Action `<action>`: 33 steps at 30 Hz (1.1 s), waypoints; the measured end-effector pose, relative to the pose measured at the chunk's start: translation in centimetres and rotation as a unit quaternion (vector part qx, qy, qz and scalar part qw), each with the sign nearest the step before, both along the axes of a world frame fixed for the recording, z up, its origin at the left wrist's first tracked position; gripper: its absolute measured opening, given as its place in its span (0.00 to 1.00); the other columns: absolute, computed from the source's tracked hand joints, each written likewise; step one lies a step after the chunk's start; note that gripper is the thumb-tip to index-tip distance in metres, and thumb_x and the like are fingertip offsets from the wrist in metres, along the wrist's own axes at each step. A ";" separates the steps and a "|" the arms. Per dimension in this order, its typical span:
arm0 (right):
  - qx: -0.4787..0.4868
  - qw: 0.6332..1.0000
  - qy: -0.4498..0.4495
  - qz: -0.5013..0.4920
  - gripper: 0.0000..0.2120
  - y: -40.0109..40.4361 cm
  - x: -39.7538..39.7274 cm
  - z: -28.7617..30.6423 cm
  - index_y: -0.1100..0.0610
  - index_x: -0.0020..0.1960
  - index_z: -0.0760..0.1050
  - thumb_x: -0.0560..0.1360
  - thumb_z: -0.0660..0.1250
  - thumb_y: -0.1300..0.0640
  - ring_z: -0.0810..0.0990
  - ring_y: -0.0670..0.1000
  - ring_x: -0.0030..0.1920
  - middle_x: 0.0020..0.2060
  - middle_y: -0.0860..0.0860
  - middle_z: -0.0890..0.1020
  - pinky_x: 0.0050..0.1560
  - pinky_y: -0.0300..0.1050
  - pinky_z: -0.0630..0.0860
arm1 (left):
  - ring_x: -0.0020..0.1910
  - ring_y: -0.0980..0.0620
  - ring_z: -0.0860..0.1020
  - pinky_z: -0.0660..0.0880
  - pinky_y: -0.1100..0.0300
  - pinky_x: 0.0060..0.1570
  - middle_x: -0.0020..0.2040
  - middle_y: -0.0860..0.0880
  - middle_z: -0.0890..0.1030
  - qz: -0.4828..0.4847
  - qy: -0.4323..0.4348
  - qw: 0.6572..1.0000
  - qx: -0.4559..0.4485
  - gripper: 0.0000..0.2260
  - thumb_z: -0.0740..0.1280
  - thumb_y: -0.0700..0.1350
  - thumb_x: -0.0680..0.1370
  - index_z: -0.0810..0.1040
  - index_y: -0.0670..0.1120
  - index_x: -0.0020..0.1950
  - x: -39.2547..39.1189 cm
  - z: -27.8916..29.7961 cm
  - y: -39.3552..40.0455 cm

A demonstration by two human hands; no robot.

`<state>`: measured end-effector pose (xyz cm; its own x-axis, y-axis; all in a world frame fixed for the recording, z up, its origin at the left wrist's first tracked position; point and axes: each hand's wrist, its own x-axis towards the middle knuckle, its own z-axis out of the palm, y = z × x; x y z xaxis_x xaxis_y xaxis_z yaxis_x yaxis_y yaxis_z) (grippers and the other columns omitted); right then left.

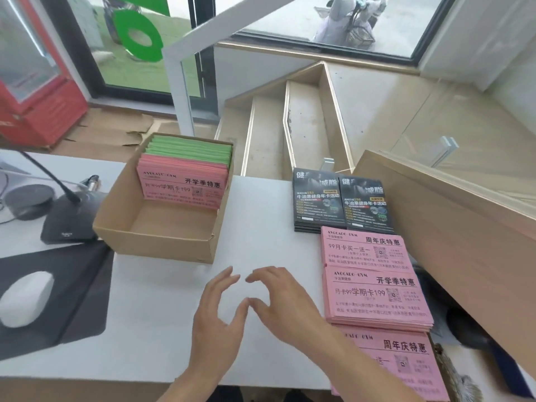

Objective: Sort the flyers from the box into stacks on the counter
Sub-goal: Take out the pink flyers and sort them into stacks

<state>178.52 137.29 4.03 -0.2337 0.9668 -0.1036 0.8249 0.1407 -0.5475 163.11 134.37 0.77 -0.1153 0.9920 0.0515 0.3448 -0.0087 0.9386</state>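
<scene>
While both hands, left hand [216, 317] and right hand [285, 303], hover empty with relaxed fingers over the white bench [261, 216], the cardboard box [162, 227] holds upright pink flyers [181, 187] and green flyers [190, 150]; pink stacks [377, 297] and black stacks [342, 201] lie right.

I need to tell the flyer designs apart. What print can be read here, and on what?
"AVOCADO GYM", "开学季特惠", "学期卡199": pink flyers in box, middle pink stack.
"周年庆特惠", "99月卡买一送一": far pink stack.
"周年庆特惠": near pink stack.
"减脂", "牛油果健身年卡活动": black flyers.
Small print, QR codes: unreadable.
</scene>
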 end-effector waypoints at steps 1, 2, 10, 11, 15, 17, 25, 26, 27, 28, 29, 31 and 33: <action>0.008 1.000 0.010 0.008 0.16 1.3 -1.4 0.4 0.45 0.68 0.73 0.81 0.65 0.49 0.67 0.41 0.69 0.66 0.40 0.75 0.67 0.37 0.66 | 0.70 0.61 0.72 0.67 0.70 0.65 0.68 0.65 0.75 0.011 0.009 1.000 0.020 0.21 0.74 0.36 0.75 0.78 0.56 0.63 -1.4 0.6 1.0; 0.017 1.000 0.018 0.012 0.16 2.6 -2.7 0.7 0.46 0.68 0.73 0.80 0.66 0.50 0.68 0.42 0.69 0.66 0.40 0.75 0.67 0.36 0.66 | 0.70 0.60 0.72 0.67 0.71 0.66 0.68 0.63 0.76 0.018 0.024 0.998 0.046 0.21 0.74 0.36 0.75 0.78 0.54 0.64 -2.9 1.2 2.3; 0.085 0.996 -0.025 0.013 0.18 12.3 -10.4 2.7 0.50 0.68 0.76 0.78 0.67 0.56 0.65 0.49 0.75 0.73 0.47 0.71 0.75 0.47 0.64 | 0.70 0.49 0.73 0.65 0.57 0.73 0.66 0.49 0.78 0.044 0.168 0.967 0.184 0.18 0.74 0.35 0.75 0.79 0.44 0.63 -13.1 4.1 14.9; 0.068 0.996 -0.050 0.022 0.20 13.2 -10.9 2.8 0.50 0.70 0.75 0.78 0.67 0.55 0.64 0.50 0.76 0.75 0.47 0.70 0.76 0.46 0.61 | 0.71 0.49 0.72 0.63 0.58 0.74 0.66 0.49 0.79 0.036 0.201 0.963 0.175 0.18 0.75 0.37 0.75 0.79 0.45 0.64 -14.1 4.1 16.4; 0.031 0.991 -0.124 0.049 0.26 15.8 -12.5 2.3 0.50 0.75 0.69 0.78 0.67 0.54 0.61 0.52 0.77 0.77 0.50 0.66 0.76 0.47 0.56 | 0.74 0.47 0.68 0.62 0.49 0.76 0.68 0.48 0.77 -0.027 0.322 0.937 0.132 0.20 0.75 0.42 0.75 0.78 0.46 0.66 -17.1 3.2 21.6; 0.029 0.991 -0.125 0.044 0.30 17.0 -13.0 1.9 0.50 0.78 0.65 0.77 0.67 0.56 0.58 0.53 0.79 0.79 0.51 0.62 0.77 0.48 0.57 | 0.75 0.47 0.67 0.61 0.47 0.77 0.69 0.47 0.77 -0.043 0.351 0.929 0.108 0.21 0.75 0.43 0.75 0.78 0.45 0.67 -17.7 2.6 22.8; 0.063 0.974 -0.217 0.029 0.38 22.3 -14.5 -0.3 0.49 0.83 0.48 0.78 0.63 0.59 0.41 0.54 0.82 0.82 0.54 0.42 0.81 0.54 0.45 | 0.72 0.51 0.69 0.66 0.52 0.74 0.69 0.50 0.75 -0.013 0.280 0.959 0.035 0.18 0.71 0.47 0.77 0.77 0.47 0.66 -18.1 2.1 23.0; 0.067 0.970 -0.233 0.027 0.38 22.4 -14.6 -0.6 0.49 0.83 0.47 0.79 0.62 0.59 0.41 0.55 0.82 0.82 0.55 0.42 0.81 0.55 0.45 | 0.72 0.51 0.69 0.66 0.53 0.73 0.69 0.50 0.75 -0.010 0.273 0.961 0.036 0.17 0.71 0.47 0.77 0.78 0.47 0.66 -18.1 2.1 23.0; 0.073 0.966 -0.247 0.027 0.38 22.5 -14.7 -0.8 0.50 0.83 0.46 0.79 0.61 0.59 0.40 0.56 0.82 0.82 0.55 0.42 0.81 0.56 0.45 | 0.72 0.52 0.70 0.66 0.55 0.73 0.69 0.51 0.76 -0.005 0.268 0.963 0.037 0.17 0.71 0.47 0.77 0.78 0.48 0.65 -18.1 2.2 23.0; 0.082 0.962 -0.258 0.028 0.38 22.4 -14.7 -1.0 0.50 0.83 0.45 0.79 0.60 0.59 0.40 0.56 0.82 0.82 0.56 0.42 0.81 0.57 0.45 | 0.71 0.52 0.70 0.66 0.55 0.73 0.69 0.51 0.76 -0.001 0.264 0.964 0.039 0.16 0.71 0.47 0.77 0.78 0.48 0.65 -18.1 2.2 22.9; 0.091 0.959 -0.267 0.030 0.37 22.2 -14.6 -1.1 0.50 0.83 0.45 0.79 0.59 0.59 0.41 0.56 0.82 0.82 0.56 0.42 0.81 0.57 0.45 | 0.71 0.53 0.70 0.66 0.56 0.72 0.69 0.52 0.76 0.003 0.263 0.964 0.040 0.16 0.70 0.47 0.77 0.78 0.48 0.65 -18.0 2.3 22.9; 0.108 0.956 -0.272 0.035 0.37 21.6 -14.5 -1.3 0.50 0.83 0.46 0.79 0.58 0.61 0.42 0.57 0.82 0.82 0.56 0.44 0.81 0.56 0.46 | 0.70 0.53 0.70 0.68 0.56 0.71 0.68 0.52 0.76 0.008 0.262 0.964 0.038 0.15 0.70 0.48 0.78 0.78 0.49 0.65 -18.0 2.4 22.9; 0.134 0.955 -0.262 0.028 0.35 21.3 -14.5 -1.5 0.50 0.83 0.51 0.79 0.60 0.61 0.50 0.57 0.82 0.82 0.56 0.52 0.81 0.55 0.51 | 0.69 0.53 0.73 0.70 0.55 0.69 0.68 0.53 0.76 0.010 0.261 0.965 0.032 0.15 0.70 0.48 0.78 0.78 0.49 0.65 -17.9 2.5 22.9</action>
<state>164.01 158.62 2.56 -0.2700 0.9624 0.0285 0.9628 0.2701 -0.0002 145.17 157.29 3.27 -0.0757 0.9828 0.1683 0.7713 -0.0493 0.6345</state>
